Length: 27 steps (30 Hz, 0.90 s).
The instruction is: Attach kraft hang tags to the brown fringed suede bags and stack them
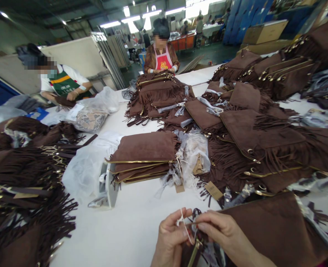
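Near the bottom edge, my left hand [171, 233] is closed in a pinch on a white string [184, 218], which loops over its fingers. My right hand [226, 231] pinches one end of a thin brown piece [191, 224] that reaches across to my left fingers. I cannot tell whether it is a tag seen edge-on or a strap. Just below the fingers is the gold zipper [195, 252] of a brown bag, largely hidden by my hands. Under my right forearm lies a large brown suede bag [277, 226].
A stack of zippered brown pouches [145, 146] lies ahead, beside a white holder [112, 189] and crumpled plastic [80, 174]. Fringed bags [275, 133] pile up on the right, others [22, 174] on the left. A cardboard tag [214, 190] lies near my hands. Two co-workers stand across the table.
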Available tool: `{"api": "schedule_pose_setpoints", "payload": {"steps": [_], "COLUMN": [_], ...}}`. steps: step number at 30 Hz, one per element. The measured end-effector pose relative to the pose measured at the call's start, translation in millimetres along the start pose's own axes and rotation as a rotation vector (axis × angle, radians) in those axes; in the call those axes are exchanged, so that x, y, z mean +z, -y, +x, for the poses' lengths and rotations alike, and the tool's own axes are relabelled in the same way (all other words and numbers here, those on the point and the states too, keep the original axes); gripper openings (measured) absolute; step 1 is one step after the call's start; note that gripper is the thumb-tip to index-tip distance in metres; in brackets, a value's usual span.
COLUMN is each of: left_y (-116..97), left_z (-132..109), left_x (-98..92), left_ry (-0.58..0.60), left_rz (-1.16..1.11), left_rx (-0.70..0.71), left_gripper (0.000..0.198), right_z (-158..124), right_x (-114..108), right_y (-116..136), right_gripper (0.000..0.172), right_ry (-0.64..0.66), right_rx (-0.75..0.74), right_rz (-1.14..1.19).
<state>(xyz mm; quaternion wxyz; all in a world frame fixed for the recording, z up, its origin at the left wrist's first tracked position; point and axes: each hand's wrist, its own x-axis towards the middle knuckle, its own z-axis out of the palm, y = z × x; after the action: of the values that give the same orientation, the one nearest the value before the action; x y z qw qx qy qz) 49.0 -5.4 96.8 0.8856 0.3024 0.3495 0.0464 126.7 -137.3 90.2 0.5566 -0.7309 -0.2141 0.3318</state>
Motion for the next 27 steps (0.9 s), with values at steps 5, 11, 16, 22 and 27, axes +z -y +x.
{"api": "schedule_pose_setpoints", "payload": {"steps": [5, 11, 16, 22, 27], "left_y": [5.5, 6.3, -5.9, -12.2, -21.9], "left_z": [1.7, 5.8, 2.4, 3.4, -4.7], "left_x": [-7.6, -23.3, -14.0, -14.0, -25.2], "left_ry": [0.034, 0.15, 0.204, 0.263, 0.271], "left_rz": [0.136, 0.562, 0.898, 1.051, 1.141], "left_rx": [0.112, 0.297, 0.66, 0.839, 0.942], "left_gripper": [0.043, 0.046, 0.017, 0.013, 0.014], "right_z": [-0.8, 0.7, 0.0, -2.8, -1.0], "right_x": [-1.9, 1.7, 7.8, 5.0, 2.5], "right_y": [6.3, 6.3, 0.6, 11.6, 9.9], "right_gripper": [0.025, 0.027, 0.018, 0.029, 0.022], "right_ry": [0.08, 0.085, -0.048, -0.02, -0.06], "right_rx": [-0.169, -0.33, -0.403, -0.689, -0.586], "right_rz": [-0.383, -0.626, -0.618, -0.724, -0.488]}}
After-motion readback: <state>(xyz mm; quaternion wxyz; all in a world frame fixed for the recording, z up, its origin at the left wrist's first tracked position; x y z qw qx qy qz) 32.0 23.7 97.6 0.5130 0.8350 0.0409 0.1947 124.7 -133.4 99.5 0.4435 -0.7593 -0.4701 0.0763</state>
